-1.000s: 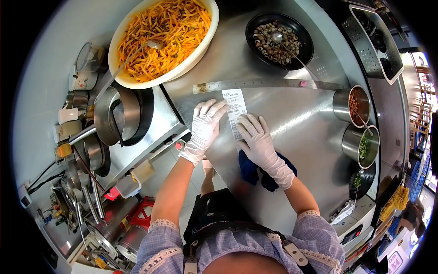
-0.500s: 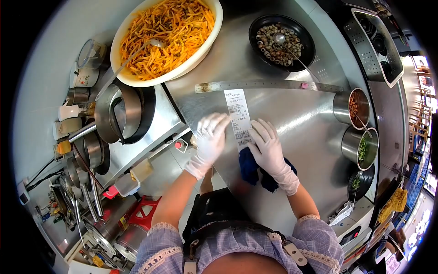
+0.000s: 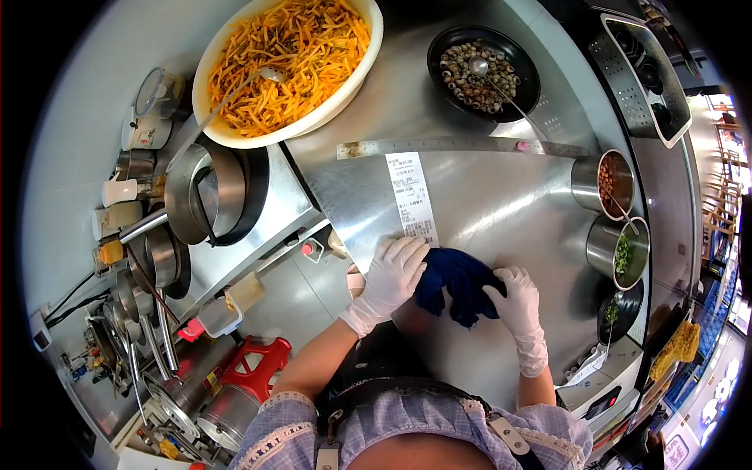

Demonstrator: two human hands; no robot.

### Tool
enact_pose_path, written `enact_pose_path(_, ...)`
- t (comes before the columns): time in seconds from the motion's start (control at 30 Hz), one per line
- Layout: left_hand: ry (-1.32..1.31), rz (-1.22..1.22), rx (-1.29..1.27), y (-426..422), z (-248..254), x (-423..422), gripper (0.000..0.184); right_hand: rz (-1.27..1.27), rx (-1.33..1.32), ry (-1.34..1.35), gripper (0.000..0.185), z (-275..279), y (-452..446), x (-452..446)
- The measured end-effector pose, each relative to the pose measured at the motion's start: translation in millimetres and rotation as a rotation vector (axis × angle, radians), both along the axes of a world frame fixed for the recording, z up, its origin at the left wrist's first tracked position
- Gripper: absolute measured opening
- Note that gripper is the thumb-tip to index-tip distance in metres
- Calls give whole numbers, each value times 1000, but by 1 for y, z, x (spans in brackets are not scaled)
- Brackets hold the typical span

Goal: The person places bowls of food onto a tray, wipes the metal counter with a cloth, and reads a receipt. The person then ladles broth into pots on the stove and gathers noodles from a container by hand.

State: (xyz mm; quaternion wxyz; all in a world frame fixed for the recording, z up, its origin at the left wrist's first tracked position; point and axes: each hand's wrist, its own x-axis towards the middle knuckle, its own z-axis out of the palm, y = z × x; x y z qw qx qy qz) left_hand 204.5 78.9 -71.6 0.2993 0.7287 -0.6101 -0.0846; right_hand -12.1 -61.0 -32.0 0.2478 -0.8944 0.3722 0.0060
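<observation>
A dark blue cloth (image 3: 453, 280) lies partly spread and crumpled on the steel counter between my gloved hands. My left hand (image 3: 392, 278) is closed at the cloth's left edge, with its fingertips by the lower end of a printed receipt (image 3: 411, 192). On the opposite side, my right hand (image 3: 518, 307) has its thumb and fingers bent around the cloth's right corner. The receipt lies flat, its top end against a long metal strip (image 3: 462, 147). Both hands wear thin white gloves.
A large white basin (image 3: 374, 59) of orange strips and a black bowl (image 3: 535, 86) of snails stand at the back. Steel pots (image 3: 583, 184) with ladles line the right edge. On the left are a saucepan (image 3: 176, 192) and a red stool (image 3: 252, 368).
Both hands have moved toward my body and farther apart, off the receipt's sides. The blue cloth, bunched under my right hand before, is now spread wider between the hands.
</observation>
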Motion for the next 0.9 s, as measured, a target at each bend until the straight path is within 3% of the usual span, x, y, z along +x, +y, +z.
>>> enact_pose_path(0.23,-4,0,1,0,1,1,35,55,36,92,16,-11,-4,-2)
enact_pose_path(0.3,2,-5,16,1,2,1,37,-70,123,-111,13,-10,-3,7)
enact_pose_path(0.5,-50,-14,36,5,-2,0,39,-128,55,-466,11,11,-11,53)
enact_pose_path(0.7,-69,-20,49,7,-2,0,38,-49,-45,-423,33,-13,-10,85)
enact_pose_path(0.77,-74,-16,43,7,-2,1,37,41,-155,-466,33,-13,-2,84)
enact_pose_path(0.9,-75,-24,30,7,-1,1,35,205,-110,-417,36,-20,17,81)
